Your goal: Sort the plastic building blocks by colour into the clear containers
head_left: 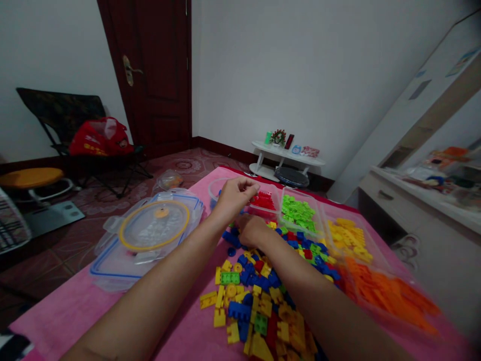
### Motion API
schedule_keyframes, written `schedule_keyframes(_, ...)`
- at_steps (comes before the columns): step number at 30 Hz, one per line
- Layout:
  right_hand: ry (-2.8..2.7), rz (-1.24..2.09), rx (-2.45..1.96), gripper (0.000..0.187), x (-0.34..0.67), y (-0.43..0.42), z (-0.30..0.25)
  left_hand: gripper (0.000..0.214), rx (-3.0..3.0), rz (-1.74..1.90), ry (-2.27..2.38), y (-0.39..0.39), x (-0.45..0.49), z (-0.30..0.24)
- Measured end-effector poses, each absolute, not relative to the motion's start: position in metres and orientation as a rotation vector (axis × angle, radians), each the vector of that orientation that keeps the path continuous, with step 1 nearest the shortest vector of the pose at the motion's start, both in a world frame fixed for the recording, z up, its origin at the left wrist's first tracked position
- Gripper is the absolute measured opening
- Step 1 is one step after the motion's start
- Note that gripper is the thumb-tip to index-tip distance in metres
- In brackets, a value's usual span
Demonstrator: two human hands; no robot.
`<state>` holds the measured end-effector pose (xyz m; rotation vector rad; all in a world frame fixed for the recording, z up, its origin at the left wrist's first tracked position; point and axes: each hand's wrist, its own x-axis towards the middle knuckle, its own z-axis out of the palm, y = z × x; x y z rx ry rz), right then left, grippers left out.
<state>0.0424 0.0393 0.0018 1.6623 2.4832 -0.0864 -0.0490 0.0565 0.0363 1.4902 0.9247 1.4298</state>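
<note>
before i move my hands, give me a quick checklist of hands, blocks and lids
1. Left hand empty: cannot tell, too blurred.
2. Right hand empty: cannot tell, grip hidden.
3. Loose blocks all one colour: not ok, yellow, blue, red and green are mixed.
4. Green pieces inside a box: ok.
5. Yellow-ringed lid away from the loose blocks: ok, left of them.

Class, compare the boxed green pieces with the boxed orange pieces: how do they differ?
The green pieces are small and short; the orange pieces look longer and thinner. The green pieces sit farther back; the orange pieces sit nearer the camera. Both lie heaped in clear boxes.
</note>
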Motion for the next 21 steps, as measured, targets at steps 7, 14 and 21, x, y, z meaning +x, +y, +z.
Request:
schedule_keyframes(7,2.527,-0.087,1.722,0.039,0.06,0.027,0.005,0.02,1.571,1.427,0.904,0.057,-0.045,0.032)
schedule_keyframes(14,2.717,-0.217,1.707,0.031,0.086,0.002,0.015,0.018,1.62,1.422,0.914,0.055,-0.042,0.031)
schedule_keyframes(21,2.725,-0.36,1.574,0.022,0.082,-0.025,0.011,0.017,1.656,1.41,0.911,0.059,-0.04,0.025)
